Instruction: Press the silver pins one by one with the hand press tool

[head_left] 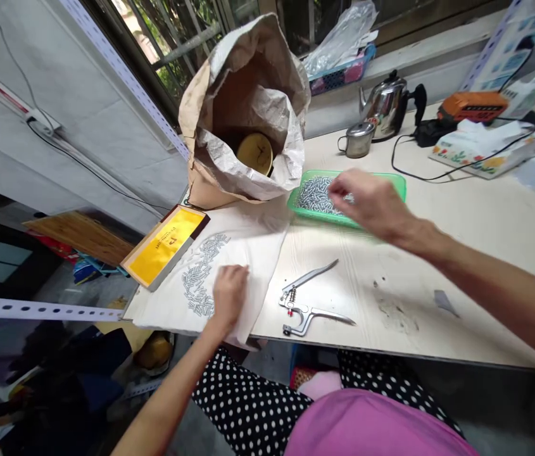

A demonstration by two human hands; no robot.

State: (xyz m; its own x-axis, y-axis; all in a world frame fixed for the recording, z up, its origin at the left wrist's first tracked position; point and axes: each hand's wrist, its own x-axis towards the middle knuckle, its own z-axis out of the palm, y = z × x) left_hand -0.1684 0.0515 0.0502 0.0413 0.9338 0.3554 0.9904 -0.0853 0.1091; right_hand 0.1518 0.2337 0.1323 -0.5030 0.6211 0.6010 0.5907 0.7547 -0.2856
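Note:
My left hand (pixel 228 292) rests on a white cloth (pixel 248 244) at the table's front left, fingers curled down beside a scatter of small metal pieces (pixel 201 275). My right hand (pixel 366 201) reaches over a green tray (pixel 397 182) filled with several small metal pieces (pixel 312 193), its fingertips pinched together at the pile. Whether a piece is in the pinch is too small to tell. A pair of metal hand pliers (pixel 306 303) lies open on the table between my two arms.
A large brown paper sack (pixel 229 82) stands open behind the cloth. A yellow box (pixel 165 244) lies at the cloth's left edge. A steel kettle (pixel 385 104), a small metal cup (pixel 358 139), a black cord (pixel 438 174) and papers sit at the back right.

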